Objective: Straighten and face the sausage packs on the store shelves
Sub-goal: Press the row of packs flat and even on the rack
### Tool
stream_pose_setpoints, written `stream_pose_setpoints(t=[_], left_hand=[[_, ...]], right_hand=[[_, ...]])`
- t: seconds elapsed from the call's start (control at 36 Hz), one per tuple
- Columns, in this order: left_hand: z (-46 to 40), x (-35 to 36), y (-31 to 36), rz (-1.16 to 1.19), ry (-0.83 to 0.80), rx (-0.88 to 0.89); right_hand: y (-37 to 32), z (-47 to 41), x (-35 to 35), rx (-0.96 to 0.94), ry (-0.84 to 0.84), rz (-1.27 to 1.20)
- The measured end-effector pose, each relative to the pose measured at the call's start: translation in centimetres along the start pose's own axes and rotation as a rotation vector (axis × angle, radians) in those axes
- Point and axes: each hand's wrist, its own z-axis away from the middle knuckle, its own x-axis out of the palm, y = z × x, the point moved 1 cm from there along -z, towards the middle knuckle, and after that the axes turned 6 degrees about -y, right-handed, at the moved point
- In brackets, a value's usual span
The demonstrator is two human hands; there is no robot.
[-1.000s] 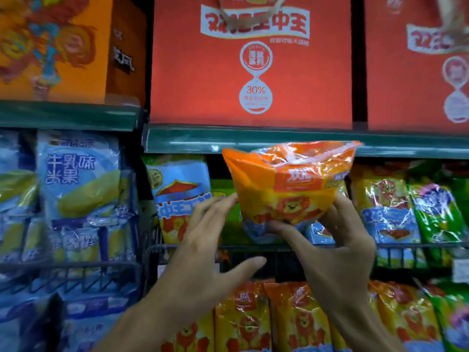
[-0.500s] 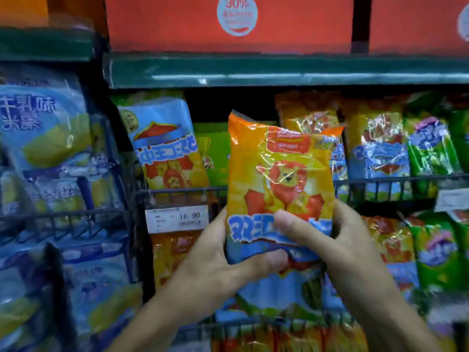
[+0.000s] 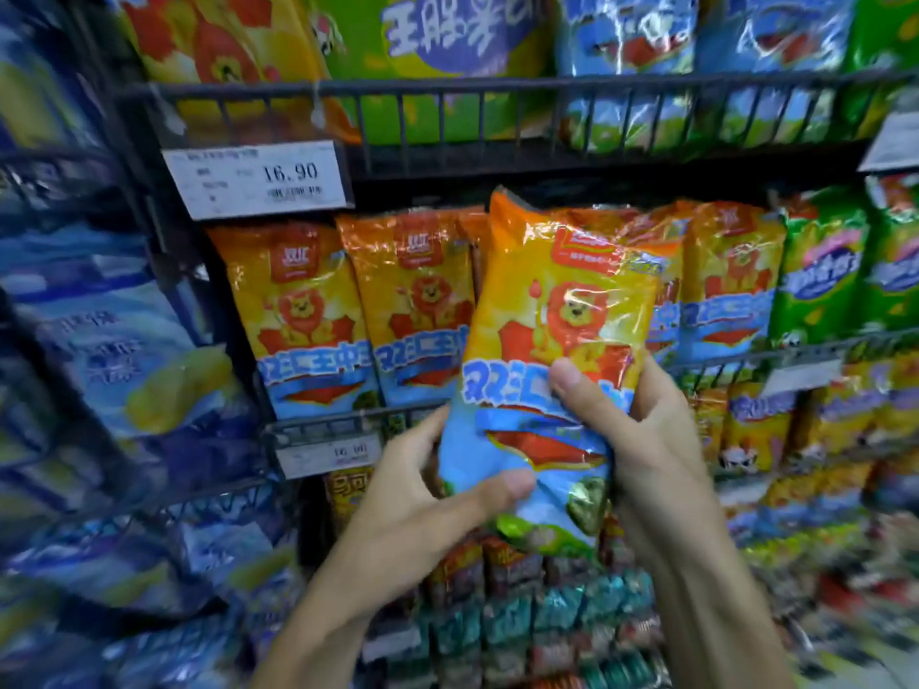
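Before the wire shelf point(image 3: 318, 430), both hands are holding a sausage pack point(image 3: 552, 340)
Left hand point(image 3: 417, 509) and right hand point(image 3: 641, 430) fingers are curling round its lower half, thumbs pressing its front

Two bare forearms rise from the near edge, each ending in a bare hand: the left hand point(image 3: 422, 494) and the right hand point(image 3: 641, 430). No sleeve, glove, watch or ring shows on either. The nails look short and plain, though the picture is soft there. Wrists are slim, fingers long.
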Motion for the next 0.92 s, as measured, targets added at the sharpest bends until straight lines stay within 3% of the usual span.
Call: stream_pose_setpoints(t=[0.11, 0.33, 0.5, 0.92], left_hand=[[0.4, 0.6, -1.3, 0.053, 0.045, -0.035], [1.2, -0.3, -2.3, 0.040, -0.076, -0.120], [2.1, -1.2, -3.4, 0.036, 0.139, -0.176], [3.6, -3.5, -2.5, -0.097, -0.003, -0.277]], right_hand=[[0.6, 0.1, -0.8, 0.068, -0.119, 0.074], [1.8, 0.9, -1.5, 0.022, -0.055, 0.068], [2.3, 0.9, -2.2, 0.032, 0.005, 0.110], [2.9, 1.0, -2.5, 0.166, -0.090, 0.028]])
